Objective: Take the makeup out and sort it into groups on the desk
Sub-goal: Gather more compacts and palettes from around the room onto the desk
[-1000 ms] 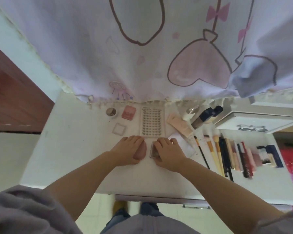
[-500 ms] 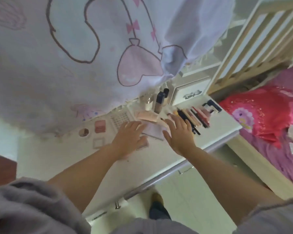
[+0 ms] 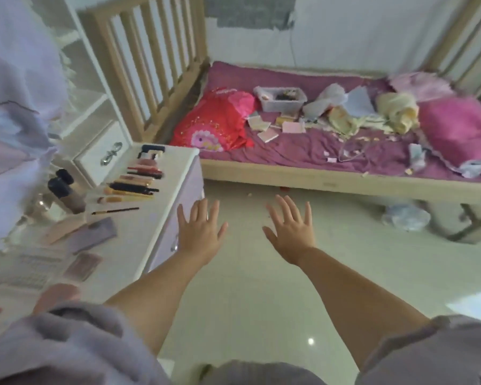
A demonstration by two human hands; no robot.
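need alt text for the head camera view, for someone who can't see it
Both hands, left hand and right hand, reach forward open and empty over a pale floor toward a bed strewn with small palettes and a clear plastic box. At left, a white desk holds sorted makeup: a row of brushes, bottles and flat compacts.

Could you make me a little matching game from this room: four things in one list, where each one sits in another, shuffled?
Things:
1. clear plastic box
2. makeup brushes
3. red pillow
4. crumpled plastic bag

Places:
A. on the white desk
B. on the floor under the bed
C. at the bed's slatted end
D. middle of the bed

Pairs: 1-D, 2-A, 3-C, 4-B
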